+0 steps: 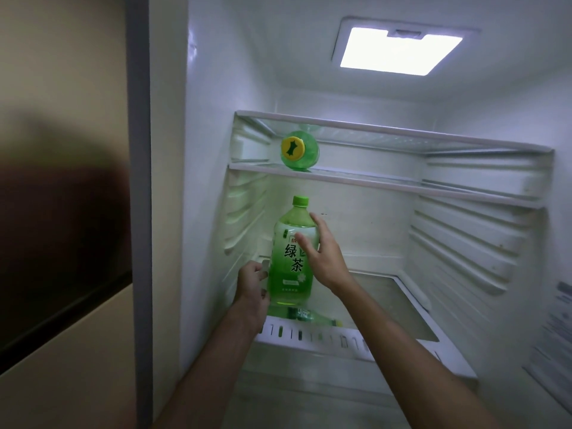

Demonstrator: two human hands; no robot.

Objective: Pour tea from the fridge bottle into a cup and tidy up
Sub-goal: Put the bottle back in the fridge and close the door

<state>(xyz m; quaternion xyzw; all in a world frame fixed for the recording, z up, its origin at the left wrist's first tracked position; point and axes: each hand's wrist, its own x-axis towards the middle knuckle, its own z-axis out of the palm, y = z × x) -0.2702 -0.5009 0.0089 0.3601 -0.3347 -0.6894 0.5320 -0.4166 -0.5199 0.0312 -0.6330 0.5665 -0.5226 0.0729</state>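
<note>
The green tea bottle (291,258) stands upright at the centre of the frame, inside the open fridge (216,88), with its base at the front left part of a glass shelf (387,298). Its green cap (301,200) is on, and the label faces the camera. Whether the base rests on the shelf or hangs just above it cannot be told.

The right hand (322,258) clasps the bottle's upper right side, thumb across the front of the label and fingers reaching round the shoulder. The left hand (252,283) sits low at the bottle's left edge with its fingers curled. They lie against the bottle, but whether they truly grip it cannot be told.

In the upper middle of the frame, a second green bottle (305,153) lies on its side on a higher shelf (433,188), its yellow-green cap (293,147) towards the camera. The fridge lamp (399,51) glows at the upper right. A tan cabinet (62,351) fills the left edge.
</note>
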